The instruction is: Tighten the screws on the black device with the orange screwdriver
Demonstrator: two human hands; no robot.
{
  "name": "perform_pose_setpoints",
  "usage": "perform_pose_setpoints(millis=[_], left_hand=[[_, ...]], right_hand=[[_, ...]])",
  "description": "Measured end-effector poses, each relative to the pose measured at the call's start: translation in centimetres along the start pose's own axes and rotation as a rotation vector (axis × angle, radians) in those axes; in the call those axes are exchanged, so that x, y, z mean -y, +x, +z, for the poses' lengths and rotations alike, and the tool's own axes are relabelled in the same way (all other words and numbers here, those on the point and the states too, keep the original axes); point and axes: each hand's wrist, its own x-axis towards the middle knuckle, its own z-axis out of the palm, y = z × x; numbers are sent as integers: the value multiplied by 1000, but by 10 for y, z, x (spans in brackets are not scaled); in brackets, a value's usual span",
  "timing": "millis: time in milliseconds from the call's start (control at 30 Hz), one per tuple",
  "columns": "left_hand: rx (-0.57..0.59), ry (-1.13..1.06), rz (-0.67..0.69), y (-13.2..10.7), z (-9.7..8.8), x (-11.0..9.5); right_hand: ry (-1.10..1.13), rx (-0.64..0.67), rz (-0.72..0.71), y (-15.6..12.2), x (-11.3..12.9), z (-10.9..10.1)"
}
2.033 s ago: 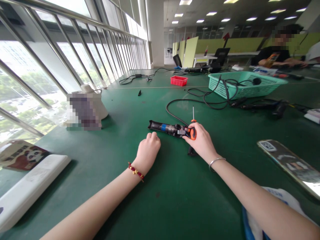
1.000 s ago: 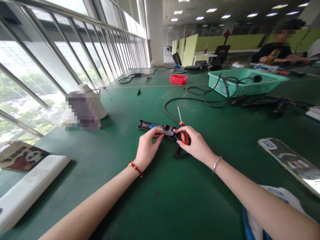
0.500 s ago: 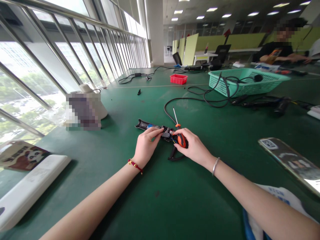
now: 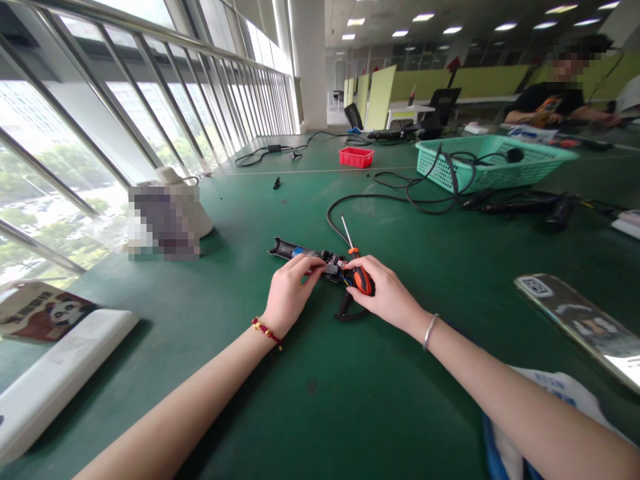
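On the green table lies a long black electric device (image 4: 286, 249) with its casing opened, showing a blue part, a grey block and thin coloured wires. My left hand (image 4: 293, 290) is closed in a pinch at the device's middle, its thumb and fingertips together against it. In my right hand (image 4: 384, 287) is an orange-and-black screwdriver (image 4: 363, 281), held by the handle with its shaft tilted up and away from the device. My right fingertips also touch the wired end. A black cord and a dark looped piece (image 4: 347, 310) lie by that end.
A green basket (image 4: 493, 167) with cables stands at the far right, a red bin (image 4: 356, 157) at the back. A phone (image 4: 583, 327) lies right; a white power bank-like block (image 4: 65, 380) and panda-printed box (image 4: 45, 310) lie left. Another person (image 4: 555, 100) sits far right.
My left fingertips have drawn back slightly toward me along the device. The right hand and screwdriver stay nearly still; the whole view has shifted a little.
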Motion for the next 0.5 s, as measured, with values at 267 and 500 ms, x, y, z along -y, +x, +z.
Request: perform_pose_setpoints(millis=[267,500], left_hand=[[11,-97,-118,3,2,0],[18,-124,-139,5,4,2]], right_hand=[[-2,4,9,1,1,0],[-9,-4,-1,0,2,0]])
